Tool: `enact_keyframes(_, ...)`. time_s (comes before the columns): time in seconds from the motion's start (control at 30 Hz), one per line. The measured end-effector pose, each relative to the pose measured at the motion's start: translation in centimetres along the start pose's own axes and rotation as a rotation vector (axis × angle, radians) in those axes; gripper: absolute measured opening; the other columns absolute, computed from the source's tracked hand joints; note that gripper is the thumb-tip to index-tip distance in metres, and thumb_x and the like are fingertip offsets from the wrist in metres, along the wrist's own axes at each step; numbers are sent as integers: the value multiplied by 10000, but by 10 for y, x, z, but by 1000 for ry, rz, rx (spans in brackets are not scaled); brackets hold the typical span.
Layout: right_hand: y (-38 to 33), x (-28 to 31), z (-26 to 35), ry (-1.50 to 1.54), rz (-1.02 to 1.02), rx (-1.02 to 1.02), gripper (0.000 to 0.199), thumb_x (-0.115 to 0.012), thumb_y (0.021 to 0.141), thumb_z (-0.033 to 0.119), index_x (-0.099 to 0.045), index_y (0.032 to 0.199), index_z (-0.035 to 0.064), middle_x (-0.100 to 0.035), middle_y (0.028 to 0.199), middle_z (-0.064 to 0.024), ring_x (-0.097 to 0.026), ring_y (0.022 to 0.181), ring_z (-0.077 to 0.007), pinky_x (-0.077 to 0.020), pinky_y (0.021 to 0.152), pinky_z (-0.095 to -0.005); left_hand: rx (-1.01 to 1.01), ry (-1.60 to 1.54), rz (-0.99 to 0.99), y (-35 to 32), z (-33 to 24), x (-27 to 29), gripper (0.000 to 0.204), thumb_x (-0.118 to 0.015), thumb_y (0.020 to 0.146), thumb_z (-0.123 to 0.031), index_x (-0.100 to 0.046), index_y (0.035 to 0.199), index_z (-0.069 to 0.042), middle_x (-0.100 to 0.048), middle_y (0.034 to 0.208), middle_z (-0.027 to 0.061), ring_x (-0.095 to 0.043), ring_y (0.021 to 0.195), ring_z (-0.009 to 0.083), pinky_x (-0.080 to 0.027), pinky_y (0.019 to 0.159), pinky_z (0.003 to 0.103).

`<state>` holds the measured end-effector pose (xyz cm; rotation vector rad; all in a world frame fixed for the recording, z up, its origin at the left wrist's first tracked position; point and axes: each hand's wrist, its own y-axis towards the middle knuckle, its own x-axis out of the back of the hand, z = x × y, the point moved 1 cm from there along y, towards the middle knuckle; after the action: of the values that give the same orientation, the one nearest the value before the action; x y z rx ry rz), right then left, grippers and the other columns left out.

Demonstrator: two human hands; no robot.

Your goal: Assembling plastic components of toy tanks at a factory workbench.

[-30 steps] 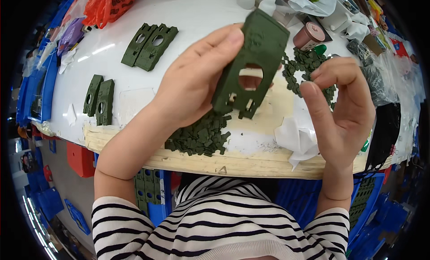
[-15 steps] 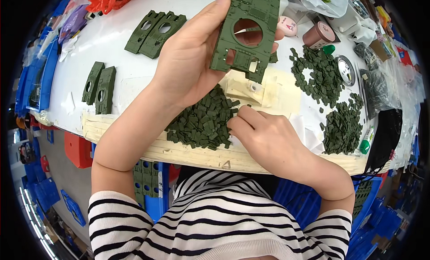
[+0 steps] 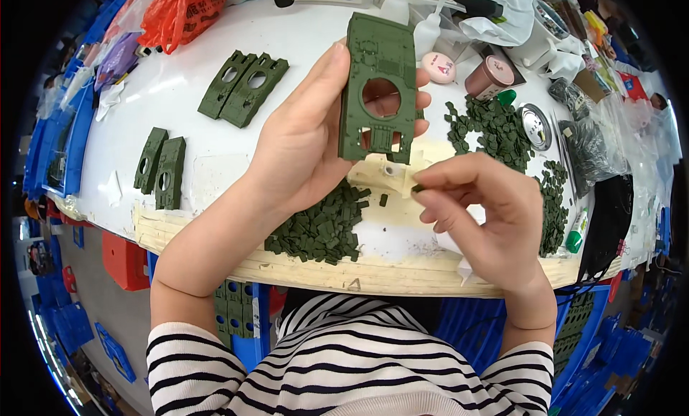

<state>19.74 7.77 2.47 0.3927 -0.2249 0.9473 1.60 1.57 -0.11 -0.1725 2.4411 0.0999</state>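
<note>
A big white tabletop [image 3: 308,39] fills the middle, with a pale wooden strip [image 3: 301,274] along its near edge. A red bag [image 3: 179,14] sits at the far left. The left hand [image 3: 305,133] is wrapped around a long green part [image 3: 391,57], holding it up over the middle. The right hand [image 3: 488,215], nearer and to the right, pinches a tiny green piece [image 3: 417,188] with thumb and finger.

The long green part has a big round hole, and little square holes at its near end. Two matching parts [image 3: 255,104] lie side by side at the far left, and another two [image 3: 172,160] lie nearer, farther left. One pile of green bits [image 3: 316,226] is by the near edge, and more green bits [image 3: 495,125] lie at the right. A dark red jar [image 3: 489,77] stands at the far right, with a round silver tin [image 3: 534,127] nearer. One loose bit [image 3: 384,200] lies between the near pile and the right hand.
</note>
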Motion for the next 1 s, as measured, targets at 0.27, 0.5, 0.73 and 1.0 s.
enact_keyframes(0.27,12,33,-9,564,-68,-265,123,-650,902,59,-619,973,-37,-697,929,-105,-669,777,-107,-519,621,-212,20,71,42,-1,2,-9,532,-304,1029,-435,-360,1407,-64,-475,1365,160,-447,1298,269,-448,1048,473)
enact_keyframes(0.5,13,28,-18,511,-135,-67,111,-660,889,42,-638,950,-47,-592,1035,-69,-566,879,-82,-483,769,-231,-49,87,146,-3,1,-8,612,-468,995,-377,-258,1462,-41,-435,1404,166,-375,1358,308,-408,1073,484)
enact_keyframes(0.73,10,30,-15,465,-110,-97,89,-661,873,22,-650,923,-50,-548,1111,-65,-554,893,-82,-455,775,-230,-23,19,118,-2,1,-8,549,-408,1017,-352,-278,1447,-36,-403,1429,176,-353,1371,331,-396,1077,506)
enact_keyframes(1.0,9,27,-18,463,-114,-127,98,-674,864,39,-651,907,-46,-548,1111,-62,-550,887,-75,-448,764,-220,-3,-95,87,-1,3,-8,470,-266,1049,-309,-305,1425,-30,-394,1430,190,-379,1348,348,-379,1093,502)
